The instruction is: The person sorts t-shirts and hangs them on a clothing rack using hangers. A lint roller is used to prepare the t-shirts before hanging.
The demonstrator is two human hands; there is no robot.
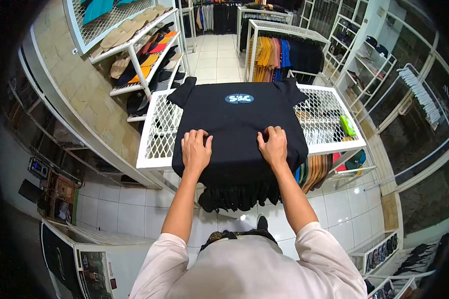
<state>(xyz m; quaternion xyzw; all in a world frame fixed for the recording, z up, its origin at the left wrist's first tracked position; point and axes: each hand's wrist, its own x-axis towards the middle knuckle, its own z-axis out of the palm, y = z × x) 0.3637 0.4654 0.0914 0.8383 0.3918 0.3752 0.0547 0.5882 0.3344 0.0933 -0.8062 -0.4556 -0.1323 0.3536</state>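
Observation:
A black T-shirt (234, 129) is spread over a white mesh-topped rack, its collar end away from me and its lower part draped over the near edge. An oval blue "SBC" print (239, 98) marks the upper part of the shirt. My left hand (196, 150) is on the left side of the cloth, fingers curled against it and thumb inward. On the right side, my right hand (274, 146) grips in the same way, thumb pointing to the middle. The fingertips of both hands are partly hidden.
The white mesh rack top (158, 130) shows on both sides of the shirt, with a bright green object (347, 126) at its right. Dark garments (239, 197) hang underneath. Shelves of caps (144, 65) stand left. Another clothes rack (284, 30) is ahead, and hangers (419, 92) are at right.

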